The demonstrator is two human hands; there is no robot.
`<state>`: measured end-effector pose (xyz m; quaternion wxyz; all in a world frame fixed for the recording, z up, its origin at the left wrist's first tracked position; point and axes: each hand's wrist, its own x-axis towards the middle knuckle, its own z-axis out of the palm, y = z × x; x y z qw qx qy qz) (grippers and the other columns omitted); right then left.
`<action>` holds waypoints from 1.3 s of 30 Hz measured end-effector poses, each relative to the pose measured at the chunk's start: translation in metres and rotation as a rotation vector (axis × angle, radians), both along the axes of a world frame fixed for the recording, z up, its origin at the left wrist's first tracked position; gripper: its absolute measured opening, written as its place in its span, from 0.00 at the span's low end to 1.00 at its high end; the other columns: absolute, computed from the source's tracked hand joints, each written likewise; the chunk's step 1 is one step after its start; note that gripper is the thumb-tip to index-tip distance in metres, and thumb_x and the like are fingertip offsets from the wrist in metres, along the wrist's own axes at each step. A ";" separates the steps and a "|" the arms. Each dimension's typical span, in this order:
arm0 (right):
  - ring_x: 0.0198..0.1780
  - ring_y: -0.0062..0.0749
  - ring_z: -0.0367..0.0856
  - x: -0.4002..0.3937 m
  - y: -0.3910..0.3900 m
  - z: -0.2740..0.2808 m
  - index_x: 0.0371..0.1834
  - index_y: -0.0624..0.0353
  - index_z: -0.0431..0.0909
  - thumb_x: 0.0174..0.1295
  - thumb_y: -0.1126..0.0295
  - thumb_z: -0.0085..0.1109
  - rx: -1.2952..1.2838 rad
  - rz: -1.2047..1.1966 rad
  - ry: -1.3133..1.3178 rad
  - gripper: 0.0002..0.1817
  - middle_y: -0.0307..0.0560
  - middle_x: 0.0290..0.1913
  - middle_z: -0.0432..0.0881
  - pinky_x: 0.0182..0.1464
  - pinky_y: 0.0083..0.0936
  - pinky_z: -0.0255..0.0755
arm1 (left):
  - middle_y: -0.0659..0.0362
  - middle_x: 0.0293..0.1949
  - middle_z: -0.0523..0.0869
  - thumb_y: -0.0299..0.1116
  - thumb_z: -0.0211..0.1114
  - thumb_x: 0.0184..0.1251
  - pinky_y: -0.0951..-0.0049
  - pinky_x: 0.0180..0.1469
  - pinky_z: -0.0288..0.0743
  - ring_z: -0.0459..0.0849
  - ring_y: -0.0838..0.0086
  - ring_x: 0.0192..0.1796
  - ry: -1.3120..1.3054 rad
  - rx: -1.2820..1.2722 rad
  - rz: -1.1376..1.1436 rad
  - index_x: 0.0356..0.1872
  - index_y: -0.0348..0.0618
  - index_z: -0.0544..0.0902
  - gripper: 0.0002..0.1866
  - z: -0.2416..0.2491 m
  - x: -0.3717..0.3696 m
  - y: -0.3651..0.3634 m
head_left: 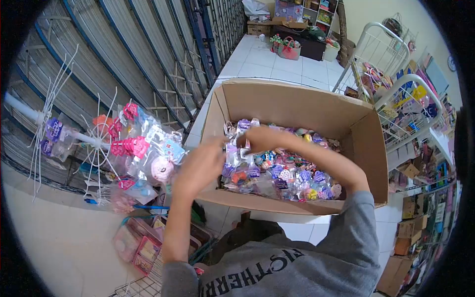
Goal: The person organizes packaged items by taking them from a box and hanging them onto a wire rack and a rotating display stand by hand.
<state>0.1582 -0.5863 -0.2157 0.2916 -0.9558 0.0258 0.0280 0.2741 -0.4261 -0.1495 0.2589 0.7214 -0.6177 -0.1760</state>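
Note:
A large open cardboard box [297,91] stands in front of me, its bottom covered with small items in clear plastic packets [277,173], many with purple header cards. My left hand [203,163] is over the box's left wall, smeared by motion, its fingers pointing toward the right hand. Just inside that wall, my right hand [260,138] is bent downward with curled fingers above some white-and-purple packets [243,154]. Whatever lies between those fingers is too small and blurred to name.
To the left, a white wire display stand [91,138] carries pink hair accessories [129,146] in packets. A folding metal gate [148,59] runs behind it. White wire racks [396,99] with goods stand at right. Pink boxes [146,252] lie low at left.

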 end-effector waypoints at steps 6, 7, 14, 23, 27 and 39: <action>0.35 0.44 0.75 -0.026 0.024 -0.102 0.34 0.62 0.74 0.41 0.65 0.58 0.110 -0.151 0.005 0.17 0.54 0.30 0.77 0.38 0.32 0.68 | 0.48 0.39 0.75 0.29 0.56 0.45 0.68 0.43 0.66 0.73 0.58 0.43 -0.288 0.390 -0.175 0.39 0.37 0.72 0.16 -0.072 -0.009 -0.038; 0.35 0.44 0.75 -0.028 0.021 -0.113 0.34 0.62 0.74 0.41 0.65 0.58 0.119 -0.157 -0.004 0.17 0.54 0.30 0.77 0.38 0.32 0.68 | 0.47 0.38 0.75 0.32 0.58 0.45 0.70 0.43 0.67 0.73 0.59 0.42 -0.264 0.361 -0.201 0.39 0.37 0.72 0.17 -0.078 -0.005 -0.038; 0.17 0.22 0.67 -0.041 -0.011 0.017 0.30 0.65 0.74 0.46 0.69 0.57 0.421 -0.231 -0.170 0.11 0.43 0.19 0.74 0.21 0.19 0.63 | 0.48 0.40 0.75 0.41 0.66 0.41 0.70 0.46 0.66 0.73 0.61 0.45 0.464 0.182 -0.034 0.50 0.41 0.64 0.32 -0.045 -0.006 -0.026; 0.23 0.19 0.73 -0.030 0.045 0.084 0.36 0.65 0.73 0.55 0.66 0.49 0.901 -0.148 -0.262 0.12 0.42 0.25 0.77 0.25 0.14 0.65 | 0.49 0.46 0.69 0.20 0.52 0.43 0.70 0.44 0.67 0.72 0.66 0.44 0.365 -0.523 0.251 0.56 0.38 0.53 0.33 -0.032 -0.043 0.006; 0.26 0.24 0.75 -0.018 0.034 0.030 0.38 0.65 0.70 0.52 0.70 0.48 0.826 -0.121 -0.240 0.13 0.44 0.27 0.77 0.31 0.18 0.68 | 0.50 0.45 0.69 0.29 0.53 0.39 0.72 0.29 0.67 0.71 0.69 0.34 1.356 -0.460 0.392 0.53 0.40 0.57 0.32 -0.032 -0.037 0.035; 0.27 0.36 0.75 -0.021 0.021 -0.104 0.37 0.64 0.71 0.45 0.70 0.54 0.415 -0.153 -0.049 0.15 0.51 0.23 0.75 0.32 0.28 0.68 | 0.42 0.47 0.67 0.29 0.51 0.37 0.62 0.40 0.69 0.71 0.56 0.45 1.685 -0.700 0.289 0.47 0.41 0.64 0.27 -0.037 -0.023 0.078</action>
